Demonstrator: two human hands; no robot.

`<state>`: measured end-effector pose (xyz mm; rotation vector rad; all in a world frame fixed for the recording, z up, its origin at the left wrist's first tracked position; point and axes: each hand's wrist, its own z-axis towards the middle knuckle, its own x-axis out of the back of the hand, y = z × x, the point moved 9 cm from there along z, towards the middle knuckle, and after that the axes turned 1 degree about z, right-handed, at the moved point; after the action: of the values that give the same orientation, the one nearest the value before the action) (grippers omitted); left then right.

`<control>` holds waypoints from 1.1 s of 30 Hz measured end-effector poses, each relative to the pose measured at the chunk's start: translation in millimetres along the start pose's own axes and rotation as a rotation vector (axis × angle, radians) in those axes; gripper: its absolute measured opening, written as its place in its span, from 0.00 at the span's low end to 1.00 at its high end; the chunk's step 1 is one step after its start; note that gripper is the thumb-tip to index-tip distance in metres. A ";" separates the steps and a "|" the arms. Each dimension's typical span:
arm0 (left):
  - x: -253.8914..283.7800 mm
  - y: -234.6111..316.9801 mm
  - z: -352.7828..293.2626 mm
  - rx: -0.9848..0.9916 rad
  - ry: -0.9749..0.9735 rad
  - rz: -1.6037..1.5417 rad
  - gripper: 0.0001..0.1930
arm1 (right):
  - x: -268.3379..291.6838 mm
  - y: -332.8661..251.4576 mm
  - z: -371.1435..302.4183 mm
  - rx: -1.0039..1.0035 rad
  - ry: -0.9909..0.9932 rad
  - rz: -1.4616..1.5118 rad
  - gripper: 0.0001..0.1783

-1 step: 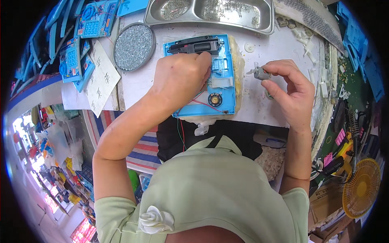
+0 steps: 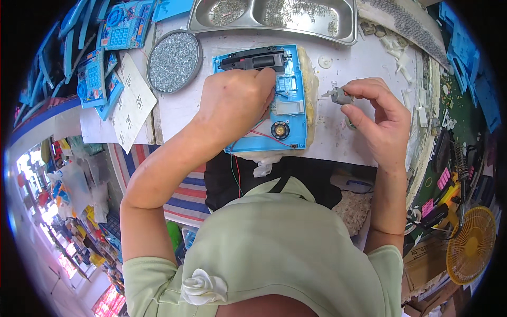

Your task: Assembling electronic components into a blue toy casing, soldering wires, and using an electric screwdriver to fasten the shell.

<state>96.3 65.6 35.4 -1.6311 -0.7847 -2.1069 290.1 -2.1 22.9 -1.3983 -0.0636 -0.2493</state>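
Note:
A blue plastic toy housing lies open-side up on a padded block, with a black part along its far edge and a small round speaker near its front. My left hand is closed over the housing's left half, fingers curled down; what they hold, if anything, is hidden. To the right of the housing, my right hand pinches a small grey motor between thumb and fingers, above the tabletop. A thin pin and a small spring-like piece stick out of its left end.
A round dish of screws stands left of the housing, and a steel tray with small springs is behind it. Blue housings are stacked at far left. White plastic pieces lie at right. Red and green wires hang off the front.

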 end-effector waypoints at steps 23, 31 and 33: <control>8.8 -4.8 -24.2 -0.120 -0.074 -0.167 0.15 | -65.6 -13.1 47.1 0.164 -0.203 -0.383 0.14; 9.7 -23.4 -43.2 0.016 0.154 -0.430 0.07 | -60.6 -8.1 50.6 0.007 -0.281 -0.290 0.14; 11.5 -23.8 -43.7 0.022 0.180 -0.435 0.06 | -62.9 -7.3 50.5 -0.026 -0.313 -0.268 0.14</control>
<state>45.9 57.5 33.8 -1.3214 -1.1804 -2.4810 232.6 54.8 26.7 -1.4446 -0.5103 -0.2511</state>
